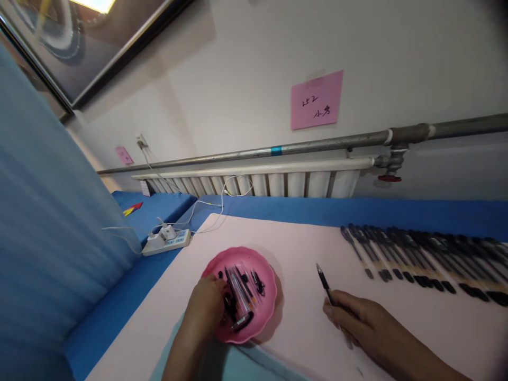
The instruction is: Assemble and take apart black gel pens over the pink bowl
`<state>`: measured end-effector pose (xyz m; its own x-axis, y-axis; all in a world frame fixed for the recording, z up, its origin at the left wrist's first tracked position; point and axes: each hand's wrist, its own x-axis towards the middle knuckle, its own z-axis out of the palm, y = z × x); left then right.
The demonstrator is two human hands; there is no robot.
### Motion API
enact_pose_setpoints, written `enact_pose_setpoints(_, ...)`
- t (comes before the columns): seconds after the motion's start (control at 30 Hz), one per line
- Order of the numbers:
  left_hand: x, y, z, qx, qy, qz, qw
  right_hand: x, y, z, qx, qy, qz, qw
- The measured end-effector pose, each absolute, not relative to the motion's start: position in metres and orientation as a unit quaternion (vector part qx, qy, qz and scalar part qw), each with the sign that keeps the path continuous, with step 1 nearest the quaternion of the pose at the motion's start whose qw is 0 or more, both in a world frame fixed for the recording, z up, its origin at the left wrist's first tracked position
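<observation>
My right hand [359,320] pinches an uncapped black pen [325,283], clear-barrelled, its tip pointing up and away over the pink sheet. At the left side of a pink scalloped bowl [270,296], my left hand [207,301] reaches in over the rim. Its fingertips are down among dark pen parts, so what they grip, if anything, is hidden. Inside the bowl lie clear pen barrels [238,288], a black pen cap [242,321] and several small black parts [257,283].
A long row of capped pens [413,254] lies side by side at the right. The pink sheet [293,248] covers part of the blue table [278,206]. A power strip [169,242] with white cables sits back left, near a blue curtain [59,211]. A radiator [273,182] runs along the wall.
</observation>
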<state>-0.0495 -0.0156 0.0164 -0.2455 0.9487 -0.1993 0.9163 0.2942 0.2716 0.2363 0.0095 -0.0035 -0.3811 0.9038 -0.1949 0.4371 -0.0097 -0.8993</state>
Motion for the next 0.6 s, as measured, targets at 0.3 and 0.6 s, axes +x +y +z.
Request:
enact_pose_setpoints(0.3,-0.0477,-0.013,0.0117,0.63,0.762,0.02,0.147,0.2361,0.0097,-0.0018,-0.505,-0.657,0.509,0.234)
enact_pose_setpoints(0.6,-0.0457,-0.0126,0.0146,0.59,0.757,0.188,0.208,0.236,0.0081,-0.0065,-0.516,-0.626,0.523,0.262)
